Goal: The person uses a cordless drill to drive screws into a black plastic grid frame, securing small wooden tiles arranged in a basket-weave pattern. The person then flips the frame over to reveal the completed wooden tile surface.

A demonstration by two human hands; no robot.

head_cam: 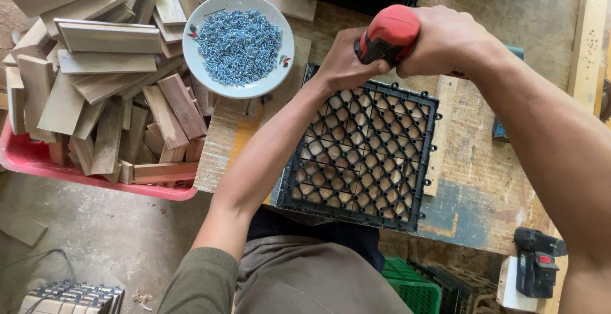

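A black plastic grid tile (363, 155) lies face down on the workbench (484, 180), with wooden slats showing through its holes. My right hand (445, 40) grips the red top of a power screwdriver (388, 34) held over the tile's far edge. My left hand (344, 65) sits just under the tool at the tile's far left corner; what its fingers hold is hidden.
A white plate (238, 43) heaped with silver screws sits left of the tile. A red tray (95, 180) piled with short wooden slats fills the left. A black and red battery charger (538, 263) stands at the lower right, a green crate (414, 288) below the bench.
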